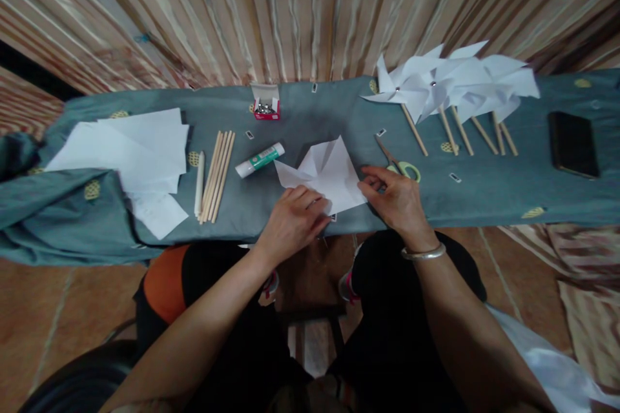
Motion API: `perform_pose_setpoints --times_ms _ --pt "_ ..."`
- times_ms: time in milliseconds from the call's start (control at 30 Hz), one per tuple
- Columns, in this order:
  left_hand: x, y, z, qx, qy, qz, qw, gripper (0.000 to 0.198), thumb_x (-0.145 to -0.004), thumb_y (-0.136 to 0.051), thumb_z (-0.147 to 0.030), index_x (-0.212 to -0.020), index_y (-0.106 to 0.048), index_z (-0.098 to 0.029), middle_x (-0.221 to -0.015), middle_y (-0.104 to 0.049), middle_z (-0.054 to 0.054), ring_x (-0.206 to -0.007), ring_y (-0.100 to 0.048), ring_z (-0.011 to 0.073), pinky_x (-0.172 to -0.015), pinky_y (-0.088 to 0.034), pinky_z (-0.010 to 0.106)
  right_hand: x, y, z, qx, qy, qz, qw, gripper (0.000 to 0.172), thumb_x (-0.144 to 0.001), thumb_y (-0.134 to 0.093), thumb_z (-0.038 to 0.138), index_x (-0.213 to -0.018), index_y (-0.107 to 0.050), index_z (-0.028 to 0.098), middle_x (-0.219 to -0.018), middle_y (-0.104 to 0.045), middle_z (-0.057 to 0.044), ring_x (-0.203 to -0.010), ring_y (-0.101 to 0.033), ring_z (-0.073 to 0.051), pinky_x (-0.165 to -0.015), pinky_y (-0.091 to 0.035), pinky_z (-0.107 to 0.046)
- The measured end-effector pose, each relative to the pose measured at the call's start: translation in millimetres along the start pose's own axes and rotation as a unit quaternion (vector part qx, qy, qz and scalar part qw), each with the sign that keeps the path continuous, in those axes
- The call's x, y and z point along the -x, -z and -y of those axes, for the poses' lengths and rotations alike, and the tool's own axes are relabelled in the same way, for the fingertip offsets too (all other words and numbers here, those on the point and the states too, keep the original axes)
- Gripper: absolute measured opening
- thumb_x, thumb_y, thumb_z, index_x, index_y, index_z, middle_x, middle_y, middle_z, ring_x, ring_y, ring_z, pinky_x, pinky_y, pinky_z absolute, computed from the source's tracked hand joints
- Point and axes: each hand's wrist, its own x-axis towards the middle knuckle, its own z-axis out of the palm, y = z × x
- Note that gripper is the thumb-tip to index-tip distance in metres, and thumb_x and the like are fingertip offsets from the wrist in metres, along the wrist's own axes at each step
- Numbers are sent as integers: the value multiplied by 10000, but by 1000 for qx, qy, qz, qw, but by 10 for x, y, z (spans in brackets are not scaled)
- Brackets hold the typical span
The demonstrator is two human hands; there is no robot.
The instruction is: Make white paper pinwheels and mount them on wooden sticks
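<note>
A white paper (334,177) with cut, raised flaps lies at the near edge of the cloth-covered table. My left hand (296,219) rests on its lower left part, fingers bent and close together, pressing on the sheet. At the right corner of the same paper is my right hand (394,197), thumb and forefinger meeting at its edge. A glue stick (260,160) lies just left of the paper. Scissors with pale green handles (409,171) lie behind my right hand.
Wooden sticks (217,177) and white sheets (140,148) lie left on the table (494,197). An open red box of pins (267,111) stands at the back. Several paper pinwheels (455,84) on sticks lie back right, near a black rectangular object (574,144).
</note>
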Motion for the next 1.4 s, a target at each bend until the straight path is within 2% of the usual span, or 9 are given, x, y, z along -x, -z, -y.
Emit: perform_pose_setpoints --times_ms 300,433,600,800,867,967,1133,1233,1400 --pt "6 10 -16 -16 -22 -19 999 178 -952 -483 -256 -995 -629 -165 -949 -685 72 -862 -597 207 -749 -461 343 57 135 -25 -28 14 -12 999 255 -824 -587 295 -1002 -742 197 -849 -758 -53 -734 -687 -203 -745 -543 -356" --pt "9 19 -40 -25 -34 -27 999 192 -958 -465 -228 -984 -639 -150 -940 -692 71 -842 -615 195 -738 -470 327 120 248 -45 -64 33 -4 997 266 -867 -566 307 -1048 -727 200 -945 -764 -65 -837 -701 -215 -810 -546 -368" --pt "23 12 -37 -33 -25 -33 999 194 -957 -470 -219 -956 -650 -147 -914 -698 61 -822 -636 180 -724 -482 310 249 389 -52 -58 59 21 996 251 -890 -546 282 -1069 -716 235 -984 -762 -43 -980 -692 -234 -914 -518 -399" --pt "30 22 -31 -35 -27 -61 997 196 -954 -474 -206 -937 -657 -138 -874 -696 50 -766 -642 157 -689 -493 283 347 486 -126 -56 57 10 997 236 -888 -556 266 -1061 -716 257 -1012 -750 -44 -989 -682 -237 -920 -514 -415" --pt "30 29 -36 -35 -26 -64 997 192 -950 -476 -193 -932 -658 -136 -861 -694 50 -754 -640 153 -679 -495 278 337 475 -140 -52 58 2 997 227 -887 -564 268 -1055 -717 269 -1032 -743 -46 -1005 -675 -242 -941 -505 -439" --pt "31 37 -46 -35 -22 -59 997 179 -943 -487 -183 -927 -657 -132 -846 -690 49 -744 -638 153 -672 -498 279 278 422 -127 -56 87 6 995 244 -880 -582 265 -1090 -703 296 -1147 -705 -40 -1136 -622 -255 -1044 -435 -490" --pt "40 49 -59 -40 -22 -52 998 173 -944 -485 -187 -921 -648 -135 -842 -691 48 -744 -643 164 -671 -503 289 177 286 -42 -109 119 81 984 376 -857 -614 250 -1226 -638 320 -1467 -463 -28 -1370 -420 -276 -1147 -322 -503" --pt "59 65 -70 -35 -30 -47 998 181 -951 -473 -190 -921 -643 -135 -856 -692 55 -747 -644 168 -672 -508 296 161 212 11 -141 122 122 975 404 -842 -621 231 -1234 -637 325 -1518 -392 -8 -1422 -337 -281 -1169 -288 -501" --pt "107 81 -83 -17 -34 -39 999 163 -948 -479 -180 -923 -634 -138 -877 -690 58 -781 -649 173 -693 -521 298 155 127 56 -187 114 165 962 378 -801 -666 213 -1158 -689 334 -1530 -383 11 -1425 -333 -277 -1180 -259 -504"
